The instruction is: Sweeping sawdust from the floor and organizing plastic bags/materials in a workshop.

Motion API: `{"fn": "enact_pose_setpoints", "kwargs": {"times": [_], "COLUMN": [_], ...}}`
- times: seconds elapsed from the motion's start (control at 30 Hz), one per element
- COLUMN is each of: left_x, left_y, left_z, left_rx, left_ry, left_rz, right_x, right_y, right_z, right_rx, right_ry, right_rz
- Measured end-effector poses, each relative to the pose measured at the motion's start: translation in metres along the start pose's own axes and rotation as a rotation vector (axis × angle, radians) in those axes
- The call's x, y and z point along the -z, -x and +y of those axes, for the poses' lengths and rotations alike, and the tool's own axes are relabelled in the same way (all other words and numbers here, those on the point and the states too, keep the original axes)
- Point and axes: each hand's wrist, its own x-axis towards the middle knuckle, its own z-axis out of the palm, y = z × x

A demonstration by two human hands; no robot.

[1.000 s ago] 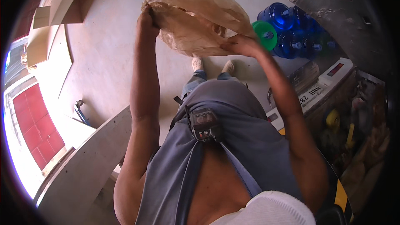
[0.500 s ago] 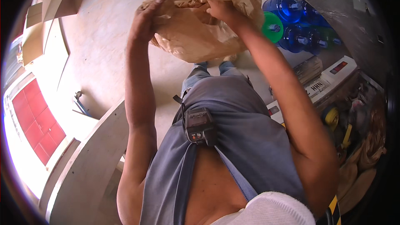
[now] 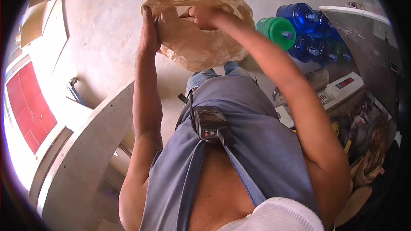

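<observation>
A large, crinkled tan bag (image 3: 192, 53), thin like plastic, hangs in front of me with its mouth facing up toward me. At its left rim, my left hand (image 3: 150, 32) is closed on the edge, the thumb upright on the near side. My right hand (image 3: 207, 18) reaches into the mouth with its fingers curled. Whether it pinches a fold of the bag or something else is hidden. The bag's far rim arches above both hands.
To the right, a green water jug (image 3: 278, 33) and several blue water jugs (image 3: 302, 17) lie stacked. Nearer, an open bin of mixed scraps (image 3: 364, 124) stands beside a white panel (image 3: 344, 85). A curved pale board (image 3: 85, 145) is at the left. A black device (image 3: 209, 124) hangs at my chest.
My right hand has moved left from the bag's right side into the middle of its mouth. The left hand keeps hold of the left rim. The view has shifted slightly.
</observation>
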Motion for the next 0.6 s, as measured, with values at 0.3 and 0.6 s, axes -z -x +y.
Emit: {"fn": "enact_pose_setpoints", "kwargs": {"times": [0.3,0.6], "left_x": [0.039,0.007], "left_y": [-0.023,-0.03], "left_z": [0.016,0.007], "left_rx": [0.009,-0.042], "left_ry": [-0.363,-0.608], "left_rz": [0.369,0.402], "right_x": [0.004,0.08], "right_y": [-0.025,0.013], "right_z": [-0.042,-0.003], "right_rx": [0.229,0.054], "right_ry": [-0.006,-0.094], "right_rz": [0.387,0.434]}}
